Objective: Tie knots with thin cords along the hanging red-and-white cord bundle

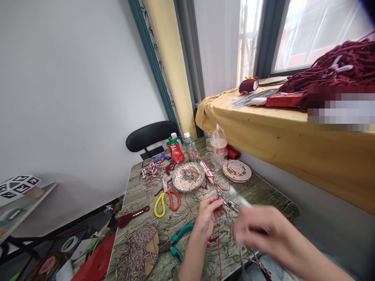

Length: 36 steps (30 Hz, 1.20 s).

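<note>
Blurred right grip, speckled cord, perhaps braided

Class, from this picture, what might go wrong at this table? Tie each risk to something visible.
The left hand pinches multicoloured cord while a red cord trails below; they could tangle. The teal-handled pliers lie close to the left forearm, which might knock them. The scissors lie beside the woven basket, so a careless grab could spill its loose threads.
</note>
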Each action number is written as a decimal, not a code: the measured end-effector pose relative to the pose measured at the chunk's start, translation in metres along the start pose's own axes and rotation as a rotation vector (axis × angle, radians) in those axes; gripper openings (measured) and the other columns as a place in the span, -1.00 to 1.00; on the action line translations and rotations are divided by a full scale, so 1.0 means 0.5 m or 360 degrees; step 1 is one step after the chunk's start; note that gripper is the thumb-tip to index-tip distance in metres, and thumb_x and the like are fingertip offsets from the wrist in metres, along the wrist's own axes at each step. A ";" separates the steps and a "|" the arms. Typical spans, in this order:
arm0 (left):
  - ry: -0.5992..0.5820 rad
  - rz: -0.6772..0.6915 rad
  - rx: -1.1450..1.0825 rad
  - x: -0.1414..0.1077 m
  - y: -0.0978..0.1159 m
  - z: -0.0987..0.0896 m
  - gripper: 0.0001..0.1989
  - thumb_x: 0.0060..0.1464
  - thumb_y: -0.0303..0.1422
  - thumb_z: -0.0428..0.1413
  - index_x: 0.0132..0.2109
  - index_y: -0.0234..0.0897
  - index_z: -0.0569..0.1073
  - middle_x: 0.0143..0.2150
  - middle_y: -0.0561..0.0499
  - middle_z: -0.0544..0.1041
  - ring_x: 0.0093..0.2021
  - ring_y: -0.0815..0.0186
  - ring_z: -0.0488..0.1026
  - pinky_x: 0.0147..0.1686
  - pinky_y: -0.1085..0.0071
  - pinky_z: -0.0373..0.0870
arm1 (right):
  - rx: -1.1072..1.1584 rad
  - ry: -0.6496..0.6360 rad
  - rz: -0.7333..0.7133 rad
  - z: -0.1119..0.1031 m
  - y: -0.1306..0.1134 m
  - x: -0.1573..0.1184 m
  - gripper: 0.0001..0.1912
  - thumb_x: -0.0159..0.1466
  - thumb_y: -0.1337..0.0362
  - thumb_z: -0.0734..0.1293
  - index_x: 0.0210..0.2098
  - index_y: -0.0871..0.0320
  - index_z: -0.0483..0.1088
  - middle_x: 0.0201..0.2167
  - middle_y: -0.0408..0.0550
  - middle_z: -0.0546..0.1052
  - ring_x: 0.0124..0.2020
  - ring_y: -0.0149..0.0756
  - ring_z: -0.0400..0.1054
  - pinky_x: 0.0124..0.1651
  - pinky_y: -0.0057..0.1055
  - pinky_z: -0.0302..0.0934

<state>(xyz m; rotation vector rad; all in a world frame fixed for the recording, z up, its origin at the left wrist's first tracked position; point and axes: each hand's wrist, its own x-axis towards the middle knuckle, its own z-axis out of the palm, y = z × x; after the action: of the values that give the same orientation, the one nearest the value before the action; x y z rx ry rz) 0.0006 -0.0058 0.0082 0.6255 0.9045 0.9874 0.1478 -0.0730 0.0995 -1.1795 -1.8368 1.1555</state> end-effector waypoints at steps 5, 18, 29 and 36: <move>-0.0010 -0.0008 -0.0079 0.002 -0.003 0.000 -0.85 -0.28 -0.42 0.22 -0.44 -0.38 0.48 -0.53 0.05 0.41 -0.55 0.52 0.28 -0.51 0.60 0.24 | -0.0309 0.0272 -0.0163 -0.007 0.113 0.125 -0.75 0.12 0.11 0.24 -0.48 0.12 0.46 -0.28 -0.02 0.39 -0.26 -0.27 0.27 -0.19 -0.36 0.12; -0.0026 -0.0075 -0.0054 0.007 -0.005 -0.010 -0.85 -0.23 -0.46 0.20 -0.40 -0.39 0.46 -0.46 0.02 0.44 -0.49 0.50 0.34 -0.47 0.59 0.30 | 0.0041 0.0499 0.0106 0.029 0.173 0.142 -0.83 0.01 0.20 0.32 -0.50 0.18 0.45 -0.56 -0.15 0.49 -0.49 -0.36 0.30 -0.44 -0.51 0.12; -0.0019 -0.0041 -0.0091 0.002 -0.004 -0.006 -0.87 -0.23 -0.45 0.21 -0.44 -0.42 0.45 -0.49 0.03 0.42 -0.52 0.51 0.31 -0.52 0.60 0.28 | 0.0325 0.0664 0.0173 0.000 0.143 0.140 -0.73 0.04 0.13 0.27 -0.41 0.22 0.40 -0.48 -0.09 0.46 -0.48 -0.37 0.28 -0.42 -0.46 0.14; 0.0003 -0.0025 -0.0152 0.002 -0.008 -0.008 -0.87 -0.26 -0.47 0.22 -0.44 -0.39 0.46 -0.51 0.06 0.41 -0.53 0.52 0.30 -0.51 0.59 0.28 | 0.0426 0.0375 0.0027 0.015 0.152 0.142 -0.80 0.01 0.18 0.33 -0.46 0.20 0.43 -0.35 -0.05 0.46 -0.27 -0.30 0.29 -0.17 -0.41 0.13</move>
<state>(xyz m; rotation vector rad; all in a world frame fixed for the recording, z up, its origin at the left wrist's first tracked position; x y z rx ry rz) -0.0008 -0.0062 0.0027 0.5359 0.8574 1.0110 0.1406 0.0054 0.0312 -1.1248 -1.4499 1.1751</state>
